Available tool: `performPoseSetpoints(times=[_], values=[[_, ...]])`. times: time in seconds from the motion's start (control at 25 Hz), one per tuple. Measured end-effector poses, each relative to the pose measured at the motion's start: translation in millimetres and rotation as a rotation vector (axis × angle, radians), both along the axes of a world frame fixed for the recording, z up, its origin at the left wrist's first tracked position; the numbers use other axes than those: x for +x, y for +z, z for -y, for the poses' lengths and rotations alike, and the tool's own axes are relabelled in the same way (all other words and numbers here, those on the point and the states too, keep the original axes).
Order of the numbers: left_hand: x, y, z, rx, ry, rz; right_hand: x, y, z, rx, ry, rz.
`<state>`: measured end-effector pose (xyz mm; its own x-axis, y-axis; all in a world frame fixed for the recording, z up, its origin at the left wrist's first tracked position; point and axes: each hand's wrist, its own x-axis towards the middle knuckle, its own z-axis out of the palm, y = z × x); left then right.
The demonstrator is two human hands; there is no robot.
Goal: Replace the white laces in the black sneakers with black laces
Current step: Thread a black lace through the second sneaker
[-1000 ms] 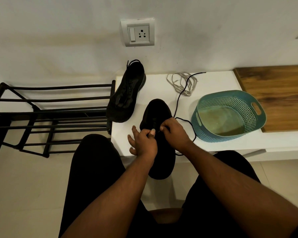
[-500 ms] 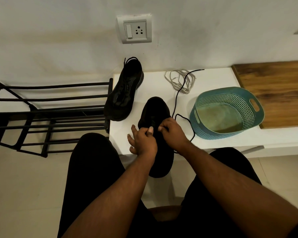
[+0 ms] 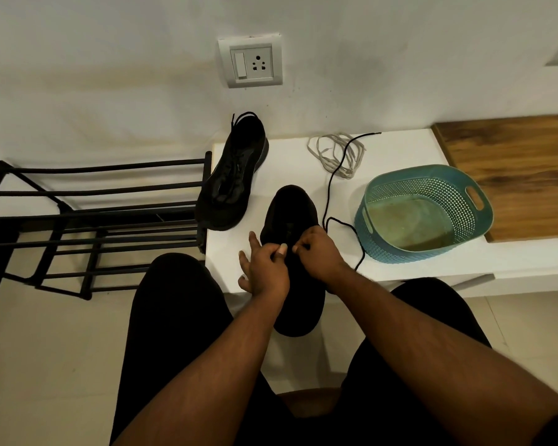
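Note:
A black sneaker [image 3: 290, 214] lies lengthwise over the front edge of the white table [image 3: 287, 169], heel toward me. My left hand [image 3: 266, 267] grips its left side, thumb pressed on the eyelet area. My right hand [image 3: 319, 252] pinches the black lace [image 3: 331, 185] at the eyelets. The lace loops out to the right and runs back across the table. A second black sneaker [image 3: 234, 175] with black laces lies at the table's back left. The removed white laces [image 3: 335, 154] lie in a loose heap at the back.
A teal perforated basket [image 3: 422, 214] stands on the table right of the sneaker. A wooden board [image 3: 516, 169] covers the far right. A black metal shoe rack [image 3: 87, 220] stands left of the table. A wall socket [image 3: 250, 61] sits above. My legs are below.
Both hands stay on the near sneaker's eyelets with only small finger movement. The camera view has shifted slightly; the lace loop lies much the same.

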<state>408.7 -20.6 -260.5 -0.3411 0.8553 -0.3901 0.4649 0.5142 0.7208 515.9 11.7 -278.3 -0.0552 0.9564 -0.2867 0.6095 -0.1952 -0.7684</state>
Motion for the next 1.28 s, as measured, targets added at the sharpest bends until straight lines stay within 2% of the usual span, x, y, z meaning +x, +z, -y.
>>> performPoseSetpoints(times=[0.12,0.24,0.32,0.44,0.52,0.6,0.72,0.88,1.04,1.28], values=[[-6,1,0,-0.001,-0.155,-0.201,-2,-6,-2,-0.054,-0.018,0.034],[-9,2,2,0.030,-0.398,-0.582,-10,-15,0,-0.089,-0.054,0.026],[-7,2,4,0.067,-0.478,-0.806,-15,-23,1,-0.094,-0.077,-0.027],[0,6,5,0.025,-0.524,-0.961,-19,-25,4,-0.106,-0.126,-0.063],[3,9,0,-0.044,-0.578,-0.947,-19,-26,3,-0.103,-0.116,-0.057],[-1,10,-8,-0.144,-0.560,-0.813,-18,-26,3,-0.104,-0.095,-0.048],[-7,8,-16,-0.306,-0.397,-0.526,-16,-27,5,-0.094,-0.096,-0.007],[-5,7,-19,-0.344,-0.187,-0.294,-17,-21,15,-0.076,-0.161,0.084],[-1,0,-15,-0.252,-0.058,-0.214,-14,-23,15,-0.051,-0.122,0.088],[16,-14,2,-0.022,-0.042,-0.334,-5,-17,17,0.012,0.004,0.106]])
